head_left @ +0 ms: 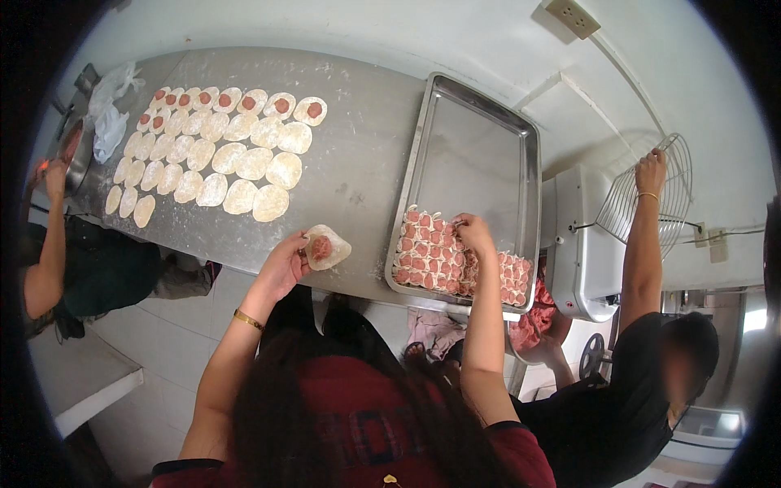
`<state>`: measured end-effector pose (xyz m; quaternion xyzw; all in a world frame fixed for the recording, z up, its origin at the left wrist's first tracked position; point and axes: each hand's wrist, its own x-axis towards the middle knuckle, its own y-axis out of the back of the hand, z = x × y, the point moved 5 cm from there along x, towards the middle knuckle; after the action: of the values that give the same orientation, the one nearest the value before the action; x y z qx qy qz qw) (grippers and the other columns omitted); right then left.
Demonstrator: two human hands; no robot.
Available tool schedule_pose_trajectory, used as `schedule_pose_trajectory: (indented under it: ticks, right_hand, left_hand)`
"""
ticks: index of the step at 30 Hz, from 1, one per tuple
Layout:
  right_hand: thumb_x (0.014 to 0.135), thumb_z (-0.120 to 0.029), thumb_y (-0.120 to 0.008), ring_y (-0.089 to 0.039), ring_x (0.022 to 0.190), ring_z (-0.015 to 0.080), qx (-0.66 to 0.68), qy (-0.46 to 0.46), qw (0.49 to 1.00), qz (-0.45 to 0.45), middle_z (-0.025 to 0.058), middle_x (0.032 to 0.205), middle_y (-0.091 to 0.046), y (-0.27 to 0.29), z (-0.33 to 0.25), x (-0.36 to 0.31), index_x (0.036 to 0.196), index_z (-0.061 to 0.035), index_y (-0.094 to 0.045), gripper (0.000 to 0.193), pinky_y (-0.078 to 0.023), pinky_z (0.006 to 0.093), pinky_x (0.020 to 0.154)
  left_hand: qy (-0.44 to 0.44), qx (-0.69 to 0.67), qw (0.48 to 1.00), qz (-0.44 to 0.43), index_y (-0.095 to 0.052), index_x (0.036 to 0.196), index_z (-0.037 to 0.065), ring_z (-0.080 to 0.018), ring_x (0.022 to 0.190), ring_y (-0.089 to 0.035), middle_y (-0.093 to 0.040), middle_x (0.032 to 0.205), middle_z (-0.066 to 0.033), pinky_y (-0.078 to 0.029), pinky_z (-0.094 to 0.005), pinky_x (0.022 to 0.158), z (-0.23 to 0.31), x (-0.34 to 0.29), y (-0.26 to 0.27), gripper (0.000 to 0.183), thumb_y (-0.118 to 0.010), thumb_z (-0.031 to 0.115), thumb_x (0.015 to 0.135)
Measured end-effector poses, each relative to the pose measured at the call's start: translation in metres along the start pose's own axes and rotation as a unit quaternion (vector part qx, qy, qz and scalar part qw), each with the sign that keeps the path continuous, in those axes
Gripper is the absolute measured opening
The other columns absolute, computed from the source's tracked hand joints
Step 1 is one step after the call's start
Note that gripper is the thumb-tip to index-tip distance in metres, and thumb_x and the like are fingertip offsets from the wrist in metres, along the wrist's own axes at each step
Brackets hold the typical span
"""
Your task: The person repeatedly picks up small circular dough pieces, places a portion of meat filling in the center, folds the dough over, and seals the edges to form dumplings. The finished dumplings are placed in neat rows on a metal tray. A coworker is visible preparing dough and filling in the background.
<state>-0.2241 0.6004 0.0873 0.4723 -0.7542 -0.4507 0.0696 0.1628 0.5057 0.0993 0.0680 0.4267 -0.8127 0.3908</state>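
My left hand [285, 264] is closed on the edge of a round dough wrapper [335, 258], with a lump of pink minced meat on it, above the table's front edge. Over the steel tray [533, 163], my right hand [476, 233] pinches a small dumpling at the edge of the packed rows; its fingers partly hide it. Open-topped meat dumplings [423, 256] fill the near part of the tray. On the table to the left lie rows of floured wrappers [213, 187]. Meat lumps [281, 106] sit on the far row and on a couple of wrappers in the second.
The steel table [350, 163] is dusted with flour. A plastic bag [110, 114] and a bowl [77, 167] are at its left end, by another person's arm [50, 244]. At right, a person in black holds a wire guard [671, 195] on a white machine [582, 244].
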Motion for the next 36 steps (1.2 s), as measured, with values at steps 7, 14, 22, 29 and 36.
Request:
schedule_pose_trajectory:
  ticks: [7, 14, 22, 29, 36]
  right_hand:
    - [0.073, -0.003, -0.053, -0.061, 0.068, 0.0167, 0.038, -0.060, 0.997, -0.023, 0.0122, 0.073, -0.065, 0.001, -0.006, -0.010, 0.099, -0.0007, -0.065, 0.028, -0.050, 0.0301, 0.065]
    - [0.087, -0.017, -0.057, -0.061, 0.094, 0.0179, 0.112, 0.124, 0.980, 0.111, 0.0106, 0.098, -0.064, -0.024, -0.087, -0.047, 0.108, -0.0023, -0.063, 0.026, -0.048, 0.0340, 0.080]
    - [0.091, -0.016, -0.055, -0.060, 0.088, 0.0144, 0.549, -0.040, 0.795, -0.254, 0.0086, 0.098, -0.062, -0.175, -0.127, -0.083, 0.102, 0.0029, -0.060, 0.023, -0.049, 0.0268, 0.075]
    - [0.087, -0.005, -0.053, -0.061, 0.078, 0.0138, 0.276, 0.004, 0.954, -0.113, 0.0082, 0.090, -0.065, -0.180, -0.127, -0.084, 0.104, 0.0062, -0.061, 0.021, -0.051, 0.0255, 0.069]
    - [0.079, -0.002, -0.058, -0.062, 0.079, 0.0132, 0.306, 0.089, 0.943, -0.094, 0.0091, 0.086, -0.066, -0.176, -0.122, -0.092, 0.102, 0.0035, -0.063, 0.024, -0.050, 0.0252, 0.069]
  left_hand:
    - [0.002, -0.028, 0.999, -0.024, -0.045, 0.123, 0.002, -0.0158, 0.100, -0.060, -0.058, 0.113, -0.0086, -0.051, -0.0293, 0.085, 0.001, -0.002, -0.006, 0.034, -0.043, 0.017, 0.093]
    - [-0.006, -0.014, 0.998, -0.058, -0.043, 0.124, 0.000, -0.0175, 0.101, -0.060, -0.057, 0.116, -0.0099, -0.051, -0.0301, 0.086, 0.007, -0.001, -0.017, 0.033, -0.040, 0.014, 0.094]
    - [0.035, 0.246, 0.968, 0.034, -0.053, 0.114, -0.001, -0.0154, 0.096, -0.060, -0.060, 0.106, -0.0095, -0.050, -0.0292, 0.082, 0.013, 0.006, -0.003, 0.029, -0.040, 0.012, 0.092]
    - [-0.017, 0.343, 0.931, 0.122, -0.057, 0.109, -0.003, -0.0137, 0.095, -0.059, -0.061, 0.103, -0.0071, -0.049, -0.0262, 0.080, -0.019, 0.025, 0.049, 0.026, -0.043, 0.007, 0.089]
    - [-0.083, 0.304, 0.945, 0.087, -0.056, 0.116, -0.003, -0.0139, 0.093, -0.059, -0.061, 0.106, -0.0066, -0.049, -0.0266, 0.080, -0.024, 0.011, 0.029, 0.032, -0.055, -0.001, 0.084]
